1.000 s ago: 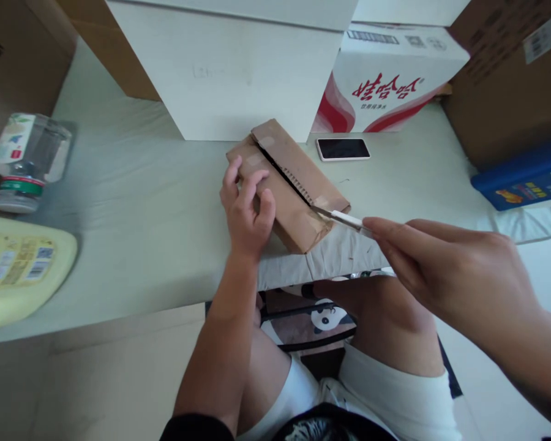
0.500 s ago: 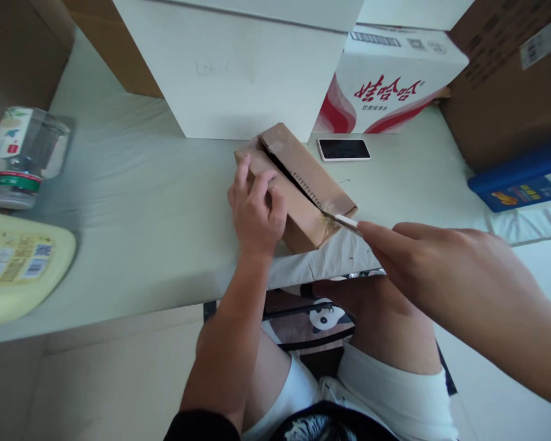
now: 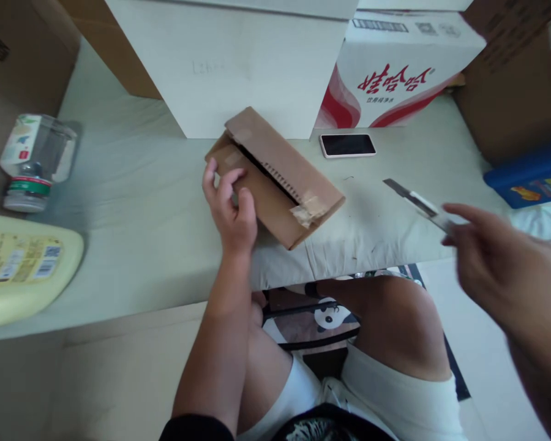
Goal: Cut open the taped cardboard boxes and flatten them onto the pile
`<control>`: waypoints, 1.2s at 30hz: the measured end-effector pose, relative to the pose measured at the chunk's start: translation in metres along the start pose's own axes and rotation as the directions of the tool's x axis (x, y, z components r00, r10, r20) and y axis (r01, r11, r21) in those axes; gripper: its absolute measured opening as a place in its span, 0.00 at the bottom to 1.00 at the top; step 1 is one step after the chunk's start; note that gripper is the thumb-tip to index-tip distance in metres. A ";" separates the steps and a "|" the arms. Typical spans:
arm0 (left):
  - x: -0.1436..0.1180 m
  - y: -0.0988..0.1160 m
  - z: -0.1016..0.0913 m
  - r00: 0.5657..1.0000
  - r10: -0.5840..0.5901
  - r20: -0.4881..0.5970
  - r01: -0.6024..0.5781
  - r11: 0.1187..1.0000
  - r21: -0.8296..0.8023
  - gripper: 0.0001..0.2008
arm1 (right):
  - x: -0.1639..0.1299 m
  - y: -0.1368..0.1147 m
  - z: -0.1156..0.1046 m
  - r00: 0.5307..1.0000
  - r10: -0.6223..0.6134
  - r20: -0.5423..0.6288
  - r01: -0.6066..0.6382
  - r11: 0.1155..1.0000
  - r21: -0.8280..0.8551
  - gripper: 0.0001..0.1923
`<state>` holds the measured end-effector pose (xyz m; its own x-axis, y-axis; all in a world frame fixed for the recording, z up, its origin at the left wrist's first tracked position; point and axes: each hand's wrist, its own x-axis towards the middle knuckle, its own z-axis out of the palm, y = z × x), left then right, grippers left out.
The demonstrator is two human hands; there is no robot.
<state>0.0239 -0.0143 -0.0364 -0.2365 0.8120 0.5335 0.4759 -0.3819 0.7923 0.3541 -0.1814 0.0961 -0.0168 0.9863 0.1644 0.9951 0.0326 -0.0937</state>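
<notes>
Head view: the box — thin cardboard, probably light and easily dented — lies on the counter under the left hand, whose grip is spread, fingers pressing its near-left end. Hold it by the ends, judging by the slit top. Well right of it, the right hand pinches a knife, blade clear of the box.

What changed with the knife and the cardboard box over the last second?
The right hand pulled the knife out of the cardboard box seam and away to the right; the blade is now clear of it. The left hand still presses the box, which shifted slightly. The phone stayed put.
</notes>
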 end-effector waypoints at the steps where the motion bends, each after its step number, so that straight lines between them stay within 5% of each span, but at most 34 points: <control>1: 0.002 -0.005 -0.002 1.000 -0.027 -0.015 0.026 0.999 -0.019 0.19 | 0.007 0.006 0.018 0.999 0.050 0.007 -0.050 0.996 -0.069 0.25; 4: 0.008 -0.015 -0.010 0.964 -0.268 -0.003 0.262 0.947 -0.184 0.19 | 0.026 0.016 0.075 0.996 0.085 0.033 -0.077 0.978 -0.195 0.26; 7: 0.011 -0.018 -0.019 0.794 -0.552 0.254 0.607 0.696 -0.384 0.24 | 0.033 0.014 0.116 1.000 -0.001 0.003 0.002 0.989 -0.146 0.23; 10: 0.010 -0.016 -0.023 0.666 -0.571 0.480 0.746 0.527 -0.407 0.27 | 0.043 0.001 0.137 0.989 -0.144 0.028 0.140 0.983 0.116 0.22; 14: 0.011 -0.012 -0.017 0.725 -0.557 0.405 0.688 0.569 -0.450 0.20 | 0.068 -0.023 0.153 0.963 -0.261 0.064 0.205 0.867 0.455 0.25; 19: 0.018 -0.004 -0.023 0.805 -0.489 0.336 0.593 0.678 -0.434 0.18 | 0.097 -0.034 0.167 0.978 -0.195 0.071 0.096 0.728 0.679 0.29; 23: 0.019 -0.002 -0.032 0.752 -0.457 0.475 0.649 0.638 -0.414 0.26 | 0.104 -0.040 0.173 0.982 -0.183 0.032 0.083 0.587 0.806 0.38; 27: 0.016 -0.001 -0.030 0.653 -0.507 0.562 0.746 0.559 -0.362 0.33 | 0.096 -0.046 0.171 0.996 -0.011 -0.088 0.074 0.651 0.755 0.48; 29: 0.014 0.003 -0.029 0.637 -0.526 0.563 0.760 0.553 -0.343 0.34 | 0.088 -0.042 0.169 0.979 0.154 -0.136 -0.005 0.682 0.731 0.42; 33: 0.013 0.012 -0.033 0.572 -0.537 0.620 0.783 0.583 -0.217 0.30 | 0.073 -0.027 0.166 0.948 0.317 -0.014 -0.182 0.579 0.795 0.32; 35: 0.013 0.009 -0.032 0.616 -0.507 0.603 0.730 0.655 -0.196 0.27 | 0.069 -0.023 0.163 0.946 0.324 0.015 -0.196 0.536 0.821 0.30; 36: 0.012 0.006 -0.031 0.687 -0.474 0.551 0.660 0.724 -0.200 0.26 | 0.068 -0.024 0.161 0.946 0.323 0.017 -0.190 0.509 0.840 0.28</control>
<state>-0.0021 -0.0203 -0.0166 0.0788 0.9819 -0.1722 0.0193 0.1712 0.9850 0.3139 -0.0892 -0.0487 0.3042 0.9464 0.1081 0.4277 -0.0344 -0.9032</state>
